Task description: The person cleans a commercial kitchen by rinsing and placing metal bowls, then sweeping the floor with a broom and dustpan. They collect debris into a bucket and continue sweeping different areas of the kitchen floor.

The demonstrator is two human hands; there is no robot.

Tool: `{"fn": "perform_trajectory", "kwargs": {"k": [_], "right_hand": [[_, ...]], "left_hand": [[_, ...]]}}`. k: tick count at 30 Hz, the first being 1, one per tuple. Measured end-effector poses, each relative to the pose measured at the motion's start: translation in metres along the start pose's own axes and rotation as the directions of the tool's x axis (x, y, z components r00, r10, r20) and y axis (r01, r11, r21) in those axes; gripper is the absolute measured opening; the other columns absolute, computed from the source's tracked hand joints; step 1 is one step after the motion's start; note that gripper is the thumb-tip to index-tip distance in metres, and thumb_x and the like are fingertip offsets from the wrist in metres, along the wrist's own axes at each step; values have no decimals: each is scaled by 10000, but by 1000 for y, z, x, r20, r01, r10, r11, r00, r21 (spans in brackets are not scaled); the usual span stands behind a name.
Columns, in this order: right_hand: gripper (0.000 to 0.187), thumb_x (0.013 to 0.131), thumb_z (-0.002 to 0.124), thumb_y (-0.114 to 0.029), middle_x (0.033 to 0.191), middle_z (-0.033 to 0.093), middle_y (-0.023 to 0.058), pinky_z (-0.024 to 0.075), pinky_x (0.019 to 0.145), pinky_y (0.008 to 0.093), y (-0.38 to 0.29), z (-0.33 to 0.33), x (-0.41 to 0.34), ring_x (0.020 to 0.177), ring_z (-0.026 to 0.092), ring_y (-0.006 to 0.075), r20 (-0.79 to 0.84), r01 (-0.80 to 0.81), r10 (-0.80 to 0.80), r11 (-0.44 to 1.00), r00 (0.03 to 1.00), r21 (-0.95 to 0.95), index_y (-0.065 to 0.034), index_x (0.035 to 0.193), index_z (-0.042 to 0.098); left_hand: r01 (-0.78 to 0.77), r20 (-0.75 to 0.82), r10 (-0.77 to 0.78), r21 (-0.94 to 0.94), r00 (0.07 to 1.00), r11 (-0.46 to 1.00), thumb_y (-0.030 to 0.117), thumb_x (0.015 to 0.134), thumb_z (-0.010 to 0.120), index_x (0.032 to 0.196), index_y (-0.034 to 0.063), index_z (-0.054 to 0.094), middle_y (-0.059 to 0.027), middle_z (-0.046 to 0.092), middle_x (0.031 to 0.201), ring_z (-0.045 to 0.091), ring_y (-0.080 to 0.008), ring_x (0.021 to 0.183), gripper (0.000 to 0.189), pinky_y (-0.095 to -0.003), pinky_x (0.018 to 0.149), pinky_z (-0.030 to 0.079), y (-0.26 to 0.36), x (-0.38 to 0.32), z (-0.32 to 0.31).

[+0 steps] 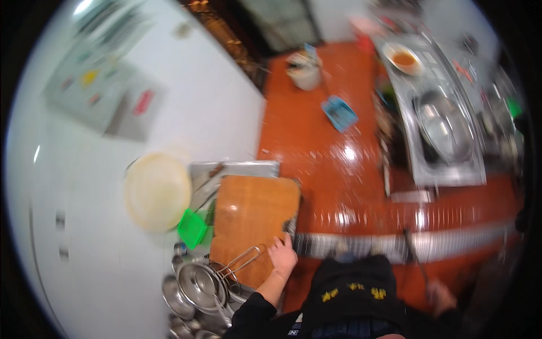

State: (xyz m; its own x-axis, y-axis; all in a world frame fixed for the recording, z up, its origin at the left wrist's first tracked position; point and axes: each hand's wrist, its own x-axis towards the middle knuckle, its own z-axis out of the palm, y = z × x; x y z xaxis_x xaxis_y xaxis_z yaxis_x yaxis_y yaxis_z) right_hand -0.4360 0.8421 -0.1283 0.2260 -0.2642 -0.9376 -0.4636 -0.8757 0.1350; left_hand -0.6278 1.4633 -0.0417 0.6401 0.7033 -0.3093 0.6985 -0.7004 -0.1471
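Observation:
My left hand (283, 256) is at the near right edge of a thick wooden chopping board (254, 212), fingers apart and holding nothing. Whether it presses on the wood or hovers just over it is unclear. Beside that hand, the wire handle of a metal strainer (245, 260) reaches over the board. My right hand (440, 296) hangs low on the right, blurred, closed around a long thin dark tool (417, 258). The tool slants up and away over a metal floor grate (449, 245); its kind cannot be made out.
Metal bowls and strainers (199, 284) crowd the counter's near end. A green plastic piece (192, 229) and round pale board (159, 193) stand by the wall. A steel sink (444, 127) is at right. On the shiny red floor lie a blue dustpan (340, 113) and white bucket (305, 74).

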Motion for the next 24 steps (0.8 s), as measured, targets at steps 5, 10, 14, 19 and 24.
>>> {"fn": "perform_trajectory", "kwargs": {"k": [5,10,14,19,24], "right_hand": [[151,824,399,27,495,447,139,315,328,390,-58,101,-5,367,410,255,259,-22,-135,851,956,525,24,824,550],[229,797,484,-30,488,450,93,326,307,378,-191,161,-38,342,436,227,384,-103,-115,859,916,502,-46,569,502],[225,792,507,-34,506,456,68,324,306,347,-271,179,-54,371,446,187,415,-149,-124,812,902,565,-86,578,461],[227,821,504,-68,518,483,54,374,386,335,-333,183,-74,420,474,182,394,-59,-245,782,886,620,-76,594,497],[317,893,446,-153,532,478,59,374,390,351,-319,156,-67,425,459,188,346,124,-310,875,886,468,-61,593,494]], "left_hand": [[-154,-78,157,46,985,987,286,805,651,1432,105,381,-336,424,1357,559,-428,1072,705,-516,962,392,-5,-4,15],[-179,-53,182,54,982,982,294,809,661,1432,86,381,-344,426,1350,556,-429,1093,714,-498,950,408,-8,-3,9],[-190,-40,193,73,980,979,308,812,660,1428,83,387,-346,428,1346,564,-422,1078,711,-495,947,410,-8,-2,8],[-217,-40,222,98,974,971,321,810,662,1433,84,381,-345,432,1344,574,-410,1050,723,-492,932,415,-10,0,7],[-229,-21,232,102,972,968,323,777,705,1423,100,401,-336,454,1329,591,-407,985,748,-478,877,443,-13,1,1]]}}
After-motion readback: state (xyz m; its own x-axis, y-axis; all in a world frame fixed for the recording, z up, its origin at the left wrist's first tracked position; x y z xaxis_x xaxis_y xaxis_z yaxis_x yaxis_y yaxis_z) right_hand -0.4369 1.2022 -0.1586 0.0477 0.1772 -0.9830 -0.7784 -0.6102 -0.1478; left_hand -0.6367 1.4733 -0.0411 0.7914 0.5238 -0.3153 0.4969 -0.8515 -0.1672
